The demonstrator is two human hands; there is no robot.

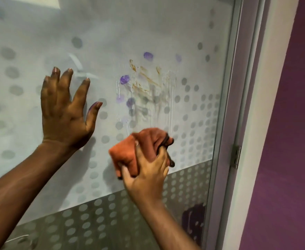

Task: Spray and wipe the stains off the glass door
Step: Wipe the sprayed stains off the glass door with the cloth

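Note:
The frosted glass door with grey dots fills the view. Brown smears and purple blotches mark it right of centre, with wet streaks running down from them. My right hand grips a bunched orange cloth against the glass just below the stains. My left hand rests flat on the glass to the left of the stains, fingers spread, holding nothing. No spray bottle is in view.
The door's metal frame runs down the right side, with a hinge on it. Beyond it stand a white jamb and a purple wall. A darker dotted band crosses the glass lower down.

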